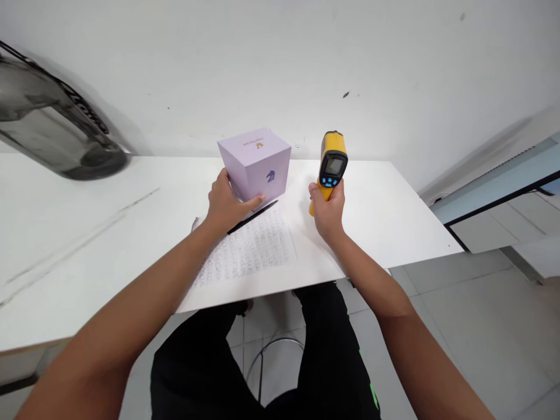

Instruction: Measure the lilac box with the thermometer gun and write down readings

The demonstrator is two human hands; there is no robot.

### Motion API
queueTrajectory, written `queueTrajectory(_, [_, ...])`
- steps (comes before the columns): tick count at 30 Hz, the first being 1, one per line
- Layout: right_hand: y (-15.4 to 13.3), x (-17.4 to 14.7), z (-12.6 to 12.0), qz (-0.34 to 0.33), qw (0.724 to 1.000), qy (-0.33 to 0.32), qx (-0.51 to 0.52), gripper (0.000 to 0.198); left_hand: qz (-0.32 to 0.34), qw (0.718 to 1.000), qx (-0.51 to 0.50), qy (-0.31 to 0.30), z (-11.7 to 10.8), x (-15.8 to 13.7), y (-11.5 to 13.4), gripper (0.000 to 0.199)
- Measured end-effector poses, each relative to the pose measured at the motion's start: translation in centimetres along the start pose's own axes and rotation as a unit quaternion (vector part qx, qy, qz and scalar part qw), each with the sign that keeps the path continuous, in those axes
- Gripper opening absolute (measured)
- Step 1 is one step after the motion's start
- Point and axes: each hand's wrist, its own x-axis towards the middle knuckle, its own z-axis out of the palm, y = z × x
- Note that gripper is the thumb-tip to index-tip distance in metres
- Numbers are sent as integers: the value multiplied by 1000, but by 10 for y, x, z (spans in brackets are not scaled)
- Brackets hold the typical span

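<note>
My left hand [228, 204] grips the lower left corner of a light purple box [266, 172], thumb across its front. The box has a dark animal-head logo on the front and small print on top; it looks slightly tilted. In my right hand [330, 213] is a yellow and black infrared thermometer [333, 166], held upright by its handle with the small screen and blue buttons facing me. A black pen [252, 217] lies just below the box, on a sheet of handwritten paper [258, 248]. My left wrist and forearm cover part of the sheet.
A large grey translucent bottle [52, 122] with a black strap stands at the far left. The white table [371, 233] meets a white wall behind and ends on the right. Beyond that edge is a white panel with a black frame [503, 216].
</note>
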Motion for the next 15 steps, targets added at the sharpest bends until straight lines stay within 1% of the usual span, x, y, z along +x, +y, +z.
queueTrajectory(3, [-6, -1, 2, 36, 999, 15, 24, 38, 10, 999, 29, 40, 1, 2, -3, 113])
queueTrajectory(6, [-13, -2, 2, 85, 994, 20, 58, 40, 17, 997, 18, 67, 1, 4, -10, 126])
queueTrajectory(9, [-16, -2, 1, 118, 989, 28, 81, 42, 21, 997, 10, 69, 2, 5, -15, 126])
queueTrajectory(11, [-16, -1, 1, 116, 990, 24, 73, 42, 25, 998, 8, 66, 2, 6, -16, 122])
queueTrajectory(15, [-11, -3, 1, 85, 995, 14, 40, 40, 26, 998, -2, 58, 2, 6, -16, 120])
